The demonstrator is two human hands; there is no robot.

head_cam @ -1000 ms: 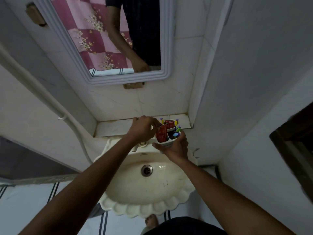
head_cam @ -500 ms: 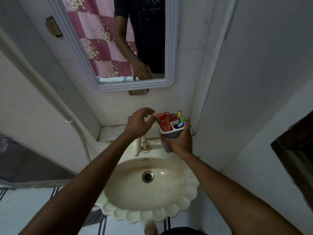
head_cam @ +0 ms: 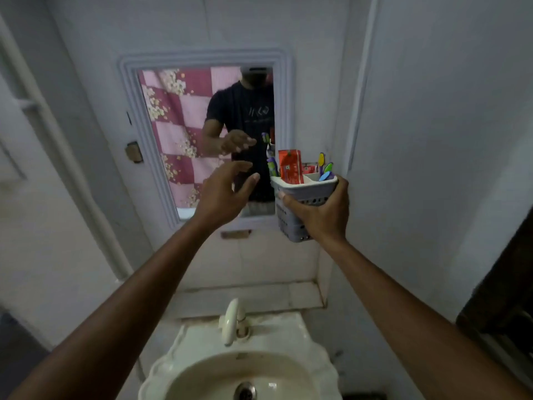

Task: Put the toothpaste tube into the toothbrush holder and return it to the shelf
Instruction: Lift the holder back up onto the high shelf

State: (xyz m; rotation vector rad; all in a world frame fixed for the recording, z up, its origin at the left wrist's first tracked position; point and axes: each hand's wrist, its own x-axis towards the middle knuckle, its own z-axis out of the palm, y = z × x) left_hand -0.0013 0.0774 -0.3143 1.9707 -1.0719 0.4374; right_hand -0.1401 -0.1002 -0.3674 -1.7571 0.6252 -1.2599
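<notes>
A: What is being held, and by which hand?

B: The toothbrush holder (head_cam: 302, 203), a pale perforated basket, is being held up by the right hand (head_cam: 320, 212) in front of the wall, beside the right edge of the mirror (head_cam: 202, 134). The right grip is being kept clamped around the holder's side, with the fingers wrapped across its front and the thumb pressed at its right rim.

A: Where is the toothpaste tube being kept?

B: The toothpaste tube (head_cam: 290, 166), red with white print, is being carried upright inside the holder's left compartment, its upper part sticking out above the rim. Several toothbrushes (head_cam: 325, 170) with coloured handles are being carried in the right compartment, and another one is leaning at the far left corner.

A: And the left hand?

B: The left hand (head_cam: 223, 193) is being held in the air just beside the holder, not touching it. Its grip is spread apart, fingers extended, with nothing in it.

A: What is being seen below?

B: A cream basin (head_cam: 239, 368) with a scalloped rim and a white tap (head_cam: 232, 320) is being seen well below the holder. A tiled ledge (head_cam: 248, 298) is lying bare behind the tap. Whether this ledge is the shelf cannot be told.
</notes>
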